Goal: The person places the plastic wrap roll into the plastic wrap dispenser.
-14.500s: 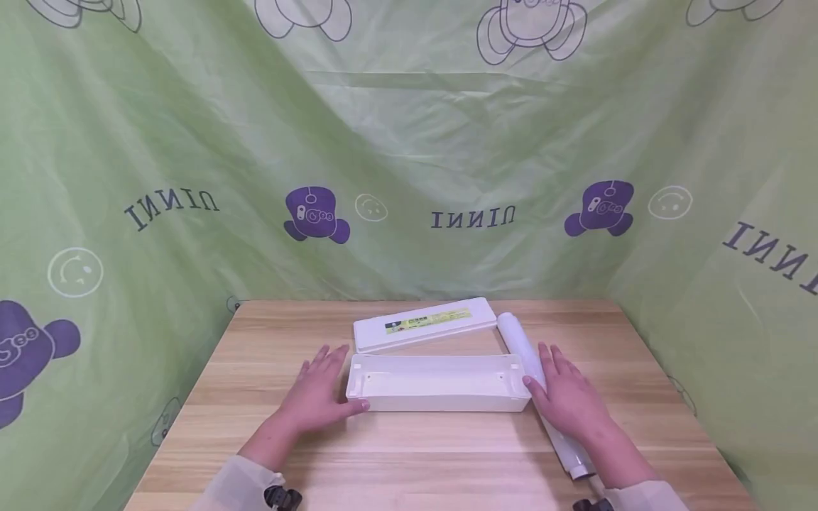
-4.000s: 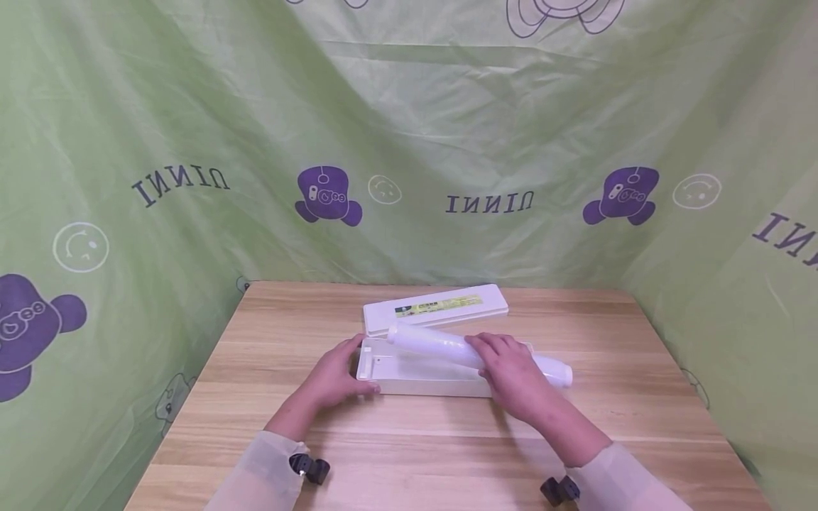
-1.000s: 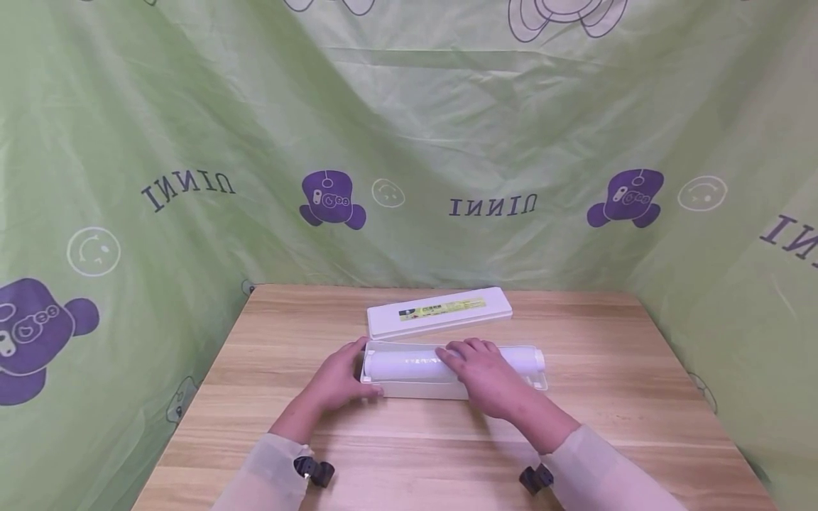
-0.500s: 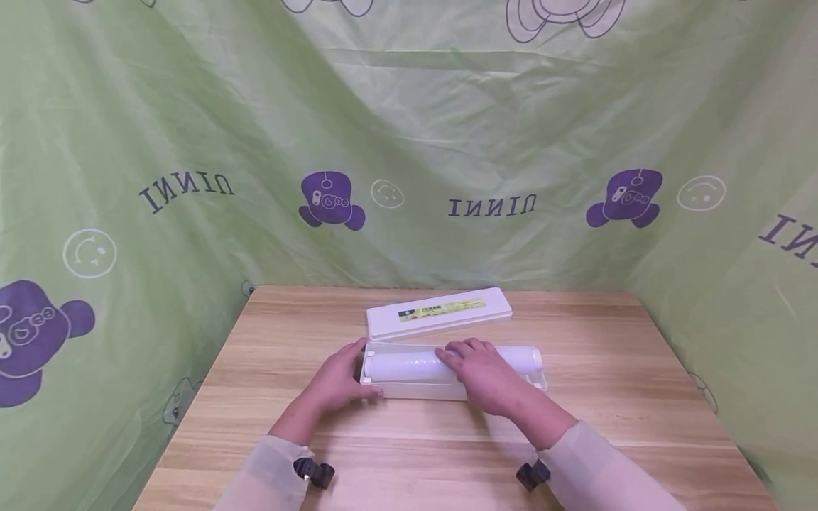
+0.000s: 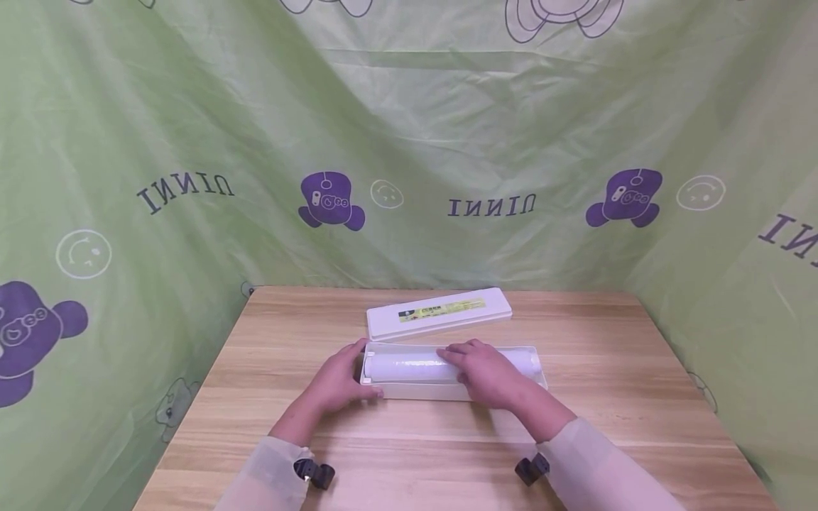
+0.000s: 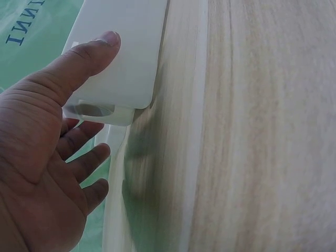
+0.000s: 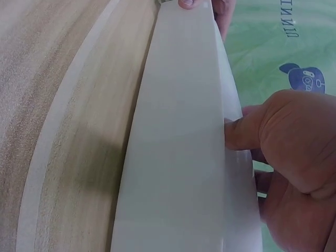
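A long white plastic box [image 5: 415, 392] lies lengthwise on the table, its top uncovered. Inside it rests a roll of cling film [image 5: 409, 367], now level between the end walls. My left hand [image 5: 335, 380] grips the box's left end. In the left wrist view its thumb [image 6: 97, 52] presses the long front wall, while the other fingers curl near the end. My right hand [image 5: 488, 372] holds the roll right of its middle, fingers over the top and thumb at the near side. The right wrist view shows that thumb [image 7: 241, 134] against the roll just inside the wall.
Behind the box lies a flat white lid [image 5: 383, 321] with a yellow-green label, slightly askew. The wooden table [image 5: 607, 426] ends at a green printed curtain [image 5: 409, 142] at the back and sides. Black wrist cameras [image 5: 316, 472] sit at both sleeves.
The roll, first on the table at right, then held slanted over the box, now lies inside it. Its right end has dropped behind the end wall in the last half second. Left hand stayed put lately.
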Demonstrator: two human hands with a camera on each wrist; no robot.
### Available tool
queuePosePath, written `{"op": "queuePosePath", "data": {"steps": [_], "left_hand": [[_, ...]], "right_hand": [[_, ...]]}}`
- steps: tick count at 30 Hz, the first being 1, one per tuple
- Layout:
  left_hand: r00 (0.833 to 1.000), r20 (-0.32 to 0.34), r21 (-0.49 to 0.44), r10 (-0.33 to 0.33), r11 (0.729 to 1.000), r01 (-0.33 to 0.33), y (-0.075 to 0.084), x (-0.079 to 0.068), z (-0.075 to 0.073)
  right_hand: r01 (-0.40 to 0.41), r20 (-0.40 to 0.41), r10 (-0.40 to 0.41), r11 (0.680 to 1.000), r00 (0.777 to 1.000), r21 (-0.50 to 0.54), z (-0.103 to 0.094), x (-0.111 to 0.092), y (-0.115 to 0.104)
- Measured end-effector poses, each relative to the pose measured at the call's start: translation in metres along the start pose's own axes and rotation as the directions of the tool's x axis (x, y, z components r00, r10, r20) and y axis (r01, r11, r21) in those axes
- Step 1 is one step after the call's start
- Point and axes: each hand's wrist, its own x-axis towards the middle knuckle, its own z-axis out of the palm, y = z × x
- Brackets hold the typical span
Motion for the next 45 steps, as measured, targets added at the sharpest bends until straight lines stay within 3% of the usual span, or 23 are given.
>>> {"op": "queuePosePath", "data": {"steps": [11, 26, 45], "left_hand": [[1.0, -0.011, -0.008, 0.021, 1.0, -0.021, 0.003, 0.001, -0.001], [1.0, -0.006, -0.005, -0.005, 1.0, 0.005, 0.003, 0.0, 0.0], [1.0, -0.007, -0.004, -0.023, 1.0, 0.023, 0.005, -0.002, 0.0]], "right_hand": [[0.024, -0.004, -0.024, 0.994, 1.0, 0.109, 0.0, 0.001, 0.01], [0.023, -0.014, -0.02, 0.973, 1.0, 0.232, 0.008, 0.004, 0.025], [0.016, 0.009, -0.019, 0.962, 1.0, 0.271, 0.005, 0.003, 0.034]]}}
